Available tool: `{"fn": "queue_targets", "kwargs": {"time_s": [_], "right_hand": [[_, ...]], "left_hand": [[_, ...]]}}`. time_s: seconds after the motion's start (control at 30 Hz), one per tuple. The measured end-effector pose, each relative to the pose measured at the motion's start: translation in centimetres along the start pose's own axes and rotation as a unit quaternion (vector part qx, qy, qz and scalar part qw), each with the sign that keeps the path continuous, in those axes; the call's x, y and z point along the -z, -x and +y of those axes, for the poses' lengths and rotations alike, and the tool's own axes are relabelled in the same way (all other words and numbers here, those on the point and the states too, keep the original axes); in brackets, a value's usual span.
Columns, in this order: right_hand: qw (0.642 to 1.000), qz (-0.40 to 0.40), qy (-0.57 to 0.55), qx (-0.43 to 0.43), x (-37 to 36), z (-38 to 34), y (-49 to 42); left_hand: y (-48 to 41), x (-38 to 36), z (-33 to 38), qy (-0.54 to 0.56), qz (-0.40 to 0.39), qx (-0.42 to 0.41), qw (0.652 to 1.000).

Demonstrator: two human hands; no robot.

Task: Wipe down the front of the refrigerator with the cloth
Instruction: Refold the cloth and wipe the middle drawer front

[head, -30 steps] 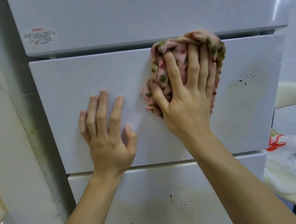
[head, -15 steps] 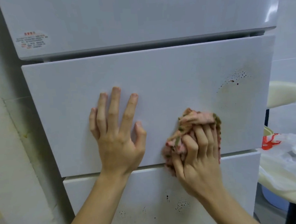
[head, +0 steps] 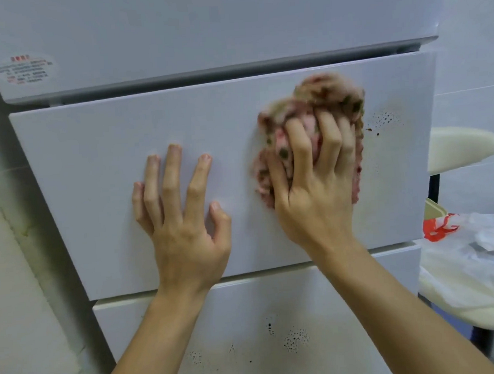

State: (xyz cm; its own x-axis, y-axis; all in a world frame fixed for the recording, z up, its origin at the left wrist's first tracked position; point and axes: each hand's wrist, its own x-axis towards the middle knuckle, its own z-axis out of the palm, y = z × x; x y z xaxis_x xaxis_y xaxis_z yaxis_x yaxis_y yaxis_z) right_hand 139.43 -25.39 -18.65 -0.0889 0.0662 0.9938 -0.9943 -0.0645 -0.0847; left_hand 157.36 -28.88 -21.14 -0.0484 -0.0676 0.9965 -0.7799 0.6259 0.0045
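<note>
Pressing the bunched pink cloth [head: 307, 106] to the fridge [head: 109, 154] middle panel, right of centre in the frame, your right grip [head: 312, 192] curls its fingers into it. Your left grip [head: 182, 221] lies flat, fingers straight, just beside. Dark specks [head: 385, 119] dot the panel right of the cloth.

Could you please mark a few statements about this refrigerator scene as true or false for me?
1. The right hand grips the cloth against the middle panel. True.
2. The left hand holds a spray bottle. False: it rests on that panel, holding nothing.
3. Dark specks dot the panel right of the cloth. True.
4. The bottom panel is spotless. False: black spots mark it.
</note>
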Motion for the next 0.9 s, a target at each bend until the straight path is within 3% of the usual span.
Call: {"fn": "queue_targets", "kwargs": {"time_s": [0.17, 0.27, 0.43, 0.57, 0.73, 0.9], "right_hand": [[0.994, -0.105, -0.025, 0.01, 2.2, 2.8, 10.6], [0.99, -0.137, -0.03, -0.01, 2.5, 3.2, 11.1], [0.996, -0.085, 0.006, 0.004, 1.2, 2.6, 3.0], [0.999, -0.051, 0.007, 0.004, 0.5, 2.8, -1.8], [0.996, -0.075, -0.04, 0.031, 1.5, 3.5, 3.6], [0.99, -0.138, -0.016, 0.04, 3.1, 6.3, 11.7]], "left_hand": [[0.2, 0.0, 0.1, 0.002, -0.006, 0.002, 1.0], [0.1, -0.1, 0.9, 0.012, -0.009, -0.003, 1.0], [-0.1, -1.0, 2.8, 0.032, -0.035, -0.064, 0.997], [-0.2, -1.7, 3.3, 0.009, -0.026, -0.059, 0.998], [-0.1, -2.0, 3.6, 0.007, -0.012, -0.052, 0.999], [-0.1, -1.9, 3.7, 0.005, -0.024, -0.047, 0.999]]}}
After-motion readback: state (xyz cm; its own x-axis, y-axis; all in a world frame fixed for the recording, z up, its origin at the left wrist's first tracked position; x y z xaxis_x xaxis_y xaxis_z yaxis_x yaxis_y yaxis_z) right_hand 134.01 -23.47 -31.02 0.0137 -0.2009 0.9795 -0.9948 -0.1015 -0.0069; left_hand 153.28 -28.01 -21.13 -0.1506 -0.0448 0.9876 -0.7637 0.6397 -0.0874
